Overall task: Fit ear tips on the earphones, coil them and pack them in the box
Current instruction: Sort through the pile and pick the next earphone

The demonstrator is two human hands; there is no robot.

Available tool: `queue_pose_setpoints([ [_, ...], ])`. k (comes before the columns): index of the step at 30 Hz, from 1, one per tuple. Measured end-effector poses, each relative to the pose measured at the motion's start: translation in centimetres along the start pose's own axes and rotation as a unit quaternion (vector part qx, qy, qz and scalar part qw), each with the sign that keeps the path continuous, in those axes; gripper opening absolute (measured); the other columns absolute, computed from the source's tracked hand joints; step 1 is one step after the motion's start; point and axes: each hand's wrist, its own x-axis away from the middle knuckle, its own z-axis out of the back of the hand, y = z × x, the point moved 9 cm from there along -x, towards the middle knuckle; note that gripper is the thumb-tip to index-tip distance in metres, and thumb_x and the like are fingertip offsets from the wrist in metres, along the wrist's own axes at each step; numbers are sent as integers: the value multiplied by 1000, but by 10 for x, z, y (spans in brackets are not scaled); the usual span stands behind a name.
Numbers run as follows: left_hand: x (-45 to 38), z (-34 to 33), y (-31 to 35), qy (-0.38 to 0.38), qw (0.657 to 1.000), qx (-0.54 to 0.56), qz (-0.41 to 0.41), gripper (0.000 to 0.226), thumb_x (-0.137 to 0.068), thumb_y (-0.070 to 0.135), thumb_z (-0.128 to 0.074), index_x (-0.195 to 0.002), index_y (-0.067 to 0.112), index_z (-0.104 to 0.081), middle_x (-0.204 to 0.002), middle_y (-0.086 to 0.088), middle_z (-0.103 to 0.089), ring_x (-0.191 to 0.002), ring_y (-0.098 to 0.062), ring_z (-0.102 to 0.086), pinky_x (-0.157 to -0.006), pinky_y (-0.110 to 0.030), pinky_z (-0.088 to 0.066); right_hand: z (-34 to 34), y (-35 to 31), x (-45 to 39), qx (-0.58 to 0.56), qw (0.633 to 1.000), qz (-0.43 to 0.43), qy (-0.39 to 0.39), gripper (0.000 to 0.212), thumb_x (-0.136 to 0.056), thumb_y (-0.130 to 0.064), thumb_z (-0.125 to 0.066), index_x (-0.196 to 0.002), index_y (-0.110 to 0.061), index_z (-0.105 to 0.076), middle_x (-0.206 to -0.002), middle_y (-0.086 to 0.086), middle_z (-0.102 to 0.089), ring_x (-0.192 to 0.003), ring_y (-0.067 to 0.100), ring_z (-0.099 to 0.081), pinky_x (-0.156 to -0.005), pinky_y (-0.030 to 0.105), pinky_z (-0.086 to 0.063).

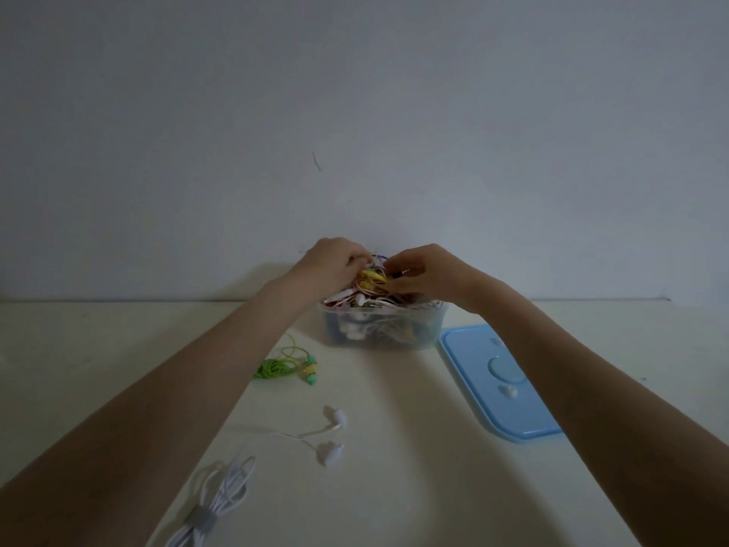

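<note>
Between both hands, a yellow earphone bundle (372, 277) sits atop the full box (382, 329). Left hand (335, 266) and right hand (424, 276) pinch it from opposite sides, fingers curled, equally near.

A clear plastic box (382, 329) stands on the pale table (98, 349) at its far edge, close against the grey wall (355, 112) behind it. A heap of tangled earphones (372, 288) lies in the box and rises above its rim. Just right of the box, a flat blue plastic lid (489, 382) lies on the table. In front of the box and to its left lies a coiled green earphone set (286, 367). Nearer still lies a white earphone set (331, 438), its bundled cable (213, 507) trailing toward the near left.
</note>
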Motion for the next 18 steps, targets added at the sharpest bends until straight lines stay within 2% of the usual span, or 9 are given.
queue_pose_setpoints([
  [2,5,-13,0,-30,995,-99,-7,28,-97,14,-41,-102,6,-66,-95,-15,-66,-83,-26,-56,-65,-27,-33,2,3,1,31,999,6,37,18,-88,-20,-60,-95,-7,-70,-91,14,-68,-83,26,-60,-80,32,-47],
  [3,6,-19,-1,-49,992,-119,6,29,-97,14,-38,-101,5,-65,-96,-17,-65,-86,-29,-56,-67,-29,-35,0,4,2,50,998,9,45,19,-90,-22,-58,-86,-7,-70,-82,15,-66,-73,26,-56,-70,28,-41],
  [6,6,-31,-6,-105,979,-170,49,33,-98,15,-31,-93,-1,-60,-96,-19,-61,-93,-34,-55,-73,-33,-39,-10,1,2,81,995,12,50,28,-87,-29,-62,-81,-4,-72,-61,14,-53,-54,17,-39,-53,22,-28],
  [8,6,-29,-5,-131,975,-168,65,34,-98,17,-30,-87,2,-59,-81,-11,-58,-82,-30,-52,-65,-30,-37,-14,-4,-1,111,992,11,51,39,-85,-36,-64,-80,1,-70,-62,17,-49,-57,18,-36,-54,25,-27],
  [9,8,-26,-3,-138,977,-152,66,34,-98,19,-31,-92,4,-61,-82,-10,-59,-80,-27,-51,-63,-28,-36,-14,-6,-1,127,990,9,55,40,-85,-38,-63,-82,2,-70,-66,19,-51,-60,19,-39,-56,27,-28],
  [12,13,-10,6,-126,982,-132,38,32,-97,17,-35,-120,12,-58,-112,-12,-61,-100,-28,-54,-73,-27,-35,-3,-17,8,142,985,21,100,32,-87,-34,-62,-94,-4,-72,-81,17,-61,-69,18,-45,-58,25,-30],
  [14,24,-1,13,-113,985,-131,22,33,-95,14,-39,-126,13,-53,-119,-14,-59,-103,-28,-54,-77,-28,-38,8,-29,22,151,978,41,136,24,-88,-25,-61,-104,-9,-70,-97,12,-65,-77,18,-52,-68,23,-39],
  [15,30,3,16,-109,985,-131,16,36,-95,14,-40,-129,17,-51,-122,-14,-58,-102,-28,-54,-77,-28,-39,12,-35,30,154,974,51,156,21,-89,-20,-60,-104,-9,-70,-100,11,-66,-82,21,-57,-74,26,-43],
  [18,49,15,22,-102,987,-123,13,43,-93,15,-44,-133,31,-48,-128,-8,-56,-106,-25,-54,-81,-24,-39,8,-61,53,160,968,98,166,16,-87,-11,-56,-87,-5,-71,-86,14,-68,-79,30,-60,-73,35,-45],
])
